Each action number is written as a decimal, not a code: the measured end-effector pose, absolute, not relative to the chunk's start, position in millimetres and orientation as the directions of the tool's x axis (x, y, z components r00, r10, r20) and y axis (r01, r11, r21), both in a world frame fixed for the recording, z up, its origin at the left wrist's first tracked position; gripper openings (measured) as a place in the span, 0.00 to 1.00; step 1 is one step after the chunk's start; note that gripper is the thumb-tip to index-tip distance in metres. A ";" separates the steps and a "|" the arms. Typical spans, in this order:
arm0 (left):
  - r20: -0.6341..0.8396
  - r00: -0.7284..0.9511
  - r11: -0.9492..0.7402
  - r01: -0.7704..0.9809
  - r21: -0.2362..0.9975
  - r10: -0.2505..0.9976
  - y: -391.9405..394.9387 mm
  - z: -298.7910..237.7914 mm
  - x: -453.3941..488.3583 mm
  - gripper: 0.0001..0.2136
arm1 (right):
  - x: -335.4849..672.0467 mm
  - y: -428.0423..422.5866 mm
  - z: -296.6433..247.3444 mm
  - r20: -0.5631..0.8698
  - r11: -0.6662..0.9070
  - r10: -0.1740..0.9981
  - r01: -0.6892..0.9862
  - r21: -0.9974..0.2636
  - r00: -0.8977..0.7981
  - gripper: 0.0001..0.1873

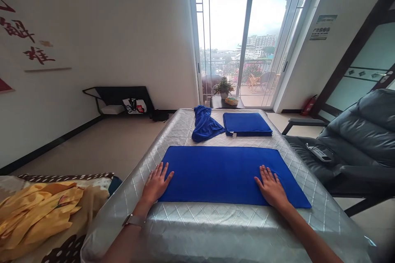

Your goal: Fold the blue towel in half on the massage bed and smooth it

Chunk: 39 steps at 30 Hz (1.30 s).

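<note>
Head view: your left hand (156, 184) and right hand (270, 187) lie palm-down at the two ends of the spread blue towel (225, 172), which rests flat across the near half of the silver quilted table (216, 224). The fingers of both hands are wide and extended, holding nothing. The left hand straddles the towel's left edge, partly on the table cover. The right hand sits fully on the cloth near its near right corner.

The step in hand reads as flattening the towel. To do it well, press with whole palms and move both hands outward at an equal pace. Bring the left hand fully onto the cloth, since the shiny cover may let that edge slide.

Beyond the spread towel lie a folded blue towel (247, 124) and, just beside it on the left, a crumpled blue towel (204, 125). Both are apart from your hands and obstruct nothing. A dark recliner (364, 139) with a remote (319, 153) on it stands close at the right. A yellow patterned cloth (37, 213) lies at the left.
</note>
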<state>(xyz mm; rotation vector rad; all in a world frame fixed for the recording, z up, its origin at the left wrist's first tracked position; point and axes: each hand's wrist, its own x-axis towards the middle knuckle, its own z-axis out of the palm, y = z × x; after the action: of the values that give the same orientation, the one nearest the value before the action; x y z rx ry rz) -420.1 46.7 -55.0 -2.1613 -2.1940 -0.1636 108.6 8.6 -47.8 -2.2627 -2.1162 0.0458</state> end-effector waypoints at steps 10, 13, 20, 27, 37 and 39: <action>0.125 -0.049 0.049 0.999 0.000 0.991 49.7 -43.4 -410.1 0.38 | 195.8 -5.7 -71.6 0.111 -0.174 0.979 0.985 0.008 0.172 0.41; 0.130 0.041 -0.050 0.997 0.062 0.991 50.4 -30.0 -363.2 0.37 | 192.2 -4.2 -71.3 0.115 -0.186 0.976 0.982 -0.014 0.187 0.42; 0.125 0.540 -0.554 0.807 0.204 0.832 43.3 -26.0 -198.2 0.33 | 192.0 -4.2 -67.0 0.115 -0.181 0.976 0.983 -0.026 0.183 0.41; 0.094 0.472 -0.481 0.851 0.208 0.876 36.1 -41.4 -213.9 0.34 | 192.7 -5.0 -67.5 0.102 -0.175 0.980 0.984 0.020 0.172 0.42; 0.082 -0.049 0.046 0.998 0.037 0.995 17.8 -50.3 -393.8 0.40 | 194.4 -4.1 -70.0 0.111 -0.174 0.978 0.985 -0.014 0.175 0.42; 0.115 -0.057 0.053 0.998 0.035 0.992 13.8 -53.6 -402.0 0.40 | 196.4 -3.6 -71.3 0.105 -0.161 0.981 0.986 -0.034 0.163 0.42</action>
<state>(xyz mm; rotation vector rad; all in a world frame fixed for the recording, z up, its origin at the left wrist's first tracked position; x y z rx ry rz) -402.0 13.8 -53.6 -2.1156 -2.2355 -0.1614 196.4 -3.6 -71.3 -2.3224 -1.9715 -0.0894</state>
